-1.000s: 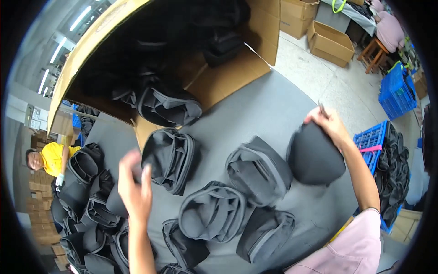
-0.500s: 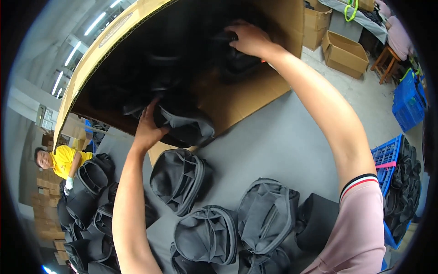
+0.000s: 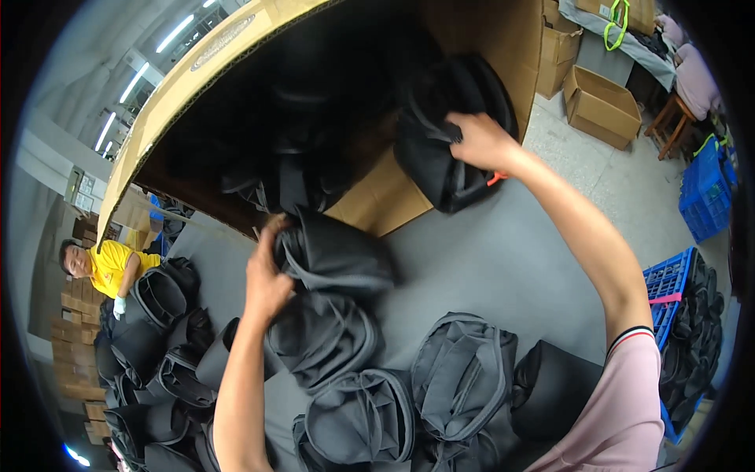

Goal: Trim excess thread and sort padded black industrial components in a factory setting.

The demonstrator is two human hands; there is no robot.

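Note:
My left hand (image 3: 268,275) is closed on the edge of a black fabric bag (image 3: 342,256) at the mouth of a big cardboard box (image 3: 385,197). That bag hangs over another black bag (image 3: 324,338) lying on the grey table. Farther right, my right hand (image 3: 481,146) grips a second black bag (image 3: 429,161) by its upper part, and this bag is partly out of the box's right side. More dark bags (image 3: 303,149) lie in the shadowed box, their shapes hard to make out.
Several black bags (image 3: 464,377) lie on the grey table (image 3: 503,252) nearest me, with a heap (image 3: 157,354) at left. A person in yellow (image 3: 114,271) stands beyond it. Blue crates (image 3: 704,193), an open carton (image 3: 602,106) and a wooden stool (image 3: 668,126) are at right.
Both hands have come back toward me out of the box, each drawing a black bag. The left bag now overlaps one on the table.

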